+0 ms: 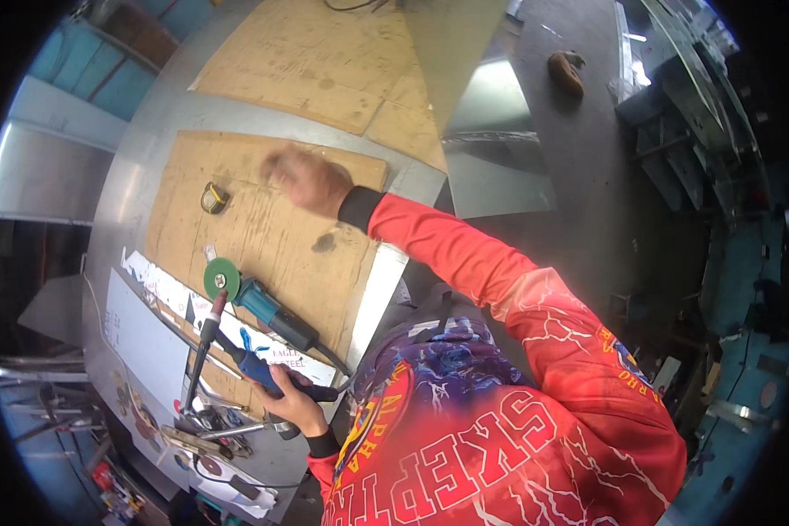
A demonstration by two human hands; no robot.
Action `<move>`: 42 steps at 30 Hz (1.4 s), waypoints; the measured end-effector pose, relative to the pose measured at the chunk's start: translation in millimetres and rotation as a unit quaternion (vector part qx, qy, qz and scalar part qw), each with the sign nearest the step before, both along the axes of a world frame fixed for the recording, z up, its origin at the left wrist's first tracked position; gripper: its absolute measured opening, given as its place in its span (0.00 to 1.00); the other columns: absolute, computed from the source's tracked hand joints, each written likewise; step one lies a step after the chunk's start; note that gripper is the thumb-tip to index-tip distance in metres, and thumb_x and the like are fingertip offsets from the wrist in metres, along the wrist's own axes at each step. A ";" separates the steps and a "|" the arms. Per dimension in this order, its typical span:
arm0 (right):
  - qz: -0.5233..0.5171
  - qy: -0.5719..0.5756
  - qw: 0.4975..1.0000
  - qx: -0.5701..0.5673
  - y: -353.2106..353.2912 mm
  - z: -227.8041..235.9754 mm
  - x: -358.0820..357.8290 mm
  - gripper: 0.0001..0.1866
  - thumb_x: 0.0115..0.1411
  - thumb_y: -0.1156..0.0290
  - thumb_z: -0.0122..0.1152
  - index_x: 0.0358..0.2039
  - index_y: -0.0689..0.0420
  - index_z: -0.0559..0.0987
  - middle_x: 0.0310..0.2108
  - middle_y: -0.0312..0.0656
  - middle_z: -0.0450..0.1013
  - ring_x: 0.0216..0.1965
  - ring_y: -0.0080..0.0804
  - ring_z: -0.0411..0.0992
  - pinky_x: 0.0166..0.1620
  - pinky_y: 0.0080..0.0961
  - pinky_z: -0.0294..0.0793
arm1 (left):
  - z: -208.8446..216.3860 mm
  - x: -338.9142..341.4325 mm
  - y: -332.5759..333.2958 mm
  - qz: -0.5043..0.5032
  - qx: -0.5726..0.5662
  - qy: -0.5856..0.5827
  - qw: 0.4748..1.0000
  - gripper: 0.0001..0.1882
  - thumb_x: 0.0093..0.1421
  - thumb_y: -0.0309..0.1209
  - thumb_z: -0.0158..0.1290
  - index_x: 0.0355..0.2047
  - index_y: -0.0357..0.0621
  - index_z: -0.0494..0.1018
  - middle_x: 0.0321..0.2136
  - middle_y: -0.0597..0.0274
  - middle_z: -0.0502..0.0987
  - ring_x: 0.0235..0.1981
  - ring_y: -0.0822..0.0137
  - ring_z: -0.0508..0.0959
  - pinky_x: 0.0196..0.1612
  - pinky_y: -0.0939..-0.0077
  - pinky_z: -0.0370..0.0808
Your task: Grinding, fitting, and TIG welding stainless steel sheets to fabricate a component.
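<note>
My left hand (296, 405) is wrapped round the body of a blue power tool (256, 366) with a black neck and a brownish tip, at the table's near left. Just beyond lies a teal angle grinder (276, 316) with a green disc (222, 278), its black cord trailing toward me. The blue tool's tip comes close to that disc; whether they touch I cannot tell. Farther off, my right hand (311, 180) hovers above a cardboard sheet (263, 237), its fingers smeared by motion. A yellow and black tape measure (213, 198) lies on the cardboard, left of my right hand.
Metal clamps (206, 441) and loose hardware crowd the near left of the metal table (118, 206). A second cardboard sheet (298, 66) covers its far part. Shiny sheet metal (500, 167) stands at the right edge. A brown shape (566, 74), perhaps an animal, lies on the floor.
</note>
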State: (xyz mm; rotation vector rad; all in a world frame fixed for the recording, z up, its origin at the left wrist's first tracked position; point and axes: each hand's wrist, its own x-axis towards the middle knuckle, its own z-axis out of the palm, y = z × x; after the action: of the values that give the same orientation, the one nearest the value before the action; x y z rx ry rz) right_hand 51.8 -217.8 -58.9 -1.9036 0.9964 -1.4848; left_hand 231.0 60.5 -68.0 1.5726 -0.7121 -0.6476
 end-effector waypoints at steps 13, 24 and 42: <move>-0.159 -0.607 0.775 0.072 24.4 4.1 -156.9 0.10 0.72 0.72 0.49 0.48 0.58 0.60 0.39 0.42 0.65 0.36 0.29 0.74 0.47 0.38 0.85 | -97.3 22.4 -103.2 -0.143 0.133 0.214 0.957 0.20 0.68 0.47 0.55 0.47 0.44 0.68 0.22 0.66 0.68 0.16 0.74 0.66 0.18 0.79 0.64; -0.044 -0.244 0.879 0.408 122.0 -83.8 -210.5 0.20 0.71 0.57 0.55 0.50 0.63 0.75 0.45 0.42 0.76 0.44 0.26 0.74 0.47 0.25 0.72 | -147.5 56.3 -129.5 -0.081 0.176 -0.579 0.792 0.28 0.64 0.37 0.59 0.55 0.23 0.71 0.46 0.32 0.77 0.48 0.41 0.79 0.54 0.59 0.74; -0.400 -0.552 0.622 0.387 166.4 -143.1 -331.7 0.19 0.68 0.55 0.60 0.32 0.59 0.73 0.27 0.35 0.66 0.27 0.26 0.67 0.40 0.37 0.80 | 349.6 -398.1 -205.5 -0.362 -0.365 -0.801 0.307 0.31 0.61 0.35 0.62 0.62 0.40 0.67 0.51 0.45 0.77 0.48 0.52 0.81 0.49 0.57 0.79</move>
State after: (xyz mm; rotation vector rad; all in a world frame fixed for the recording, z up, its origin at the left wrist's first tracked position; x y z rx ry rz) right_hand -279.9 -51.4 -202.1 0.2858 1.4489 -1.7343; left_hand -167.1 -145.0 281.7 0.3007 -2.7630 1.0481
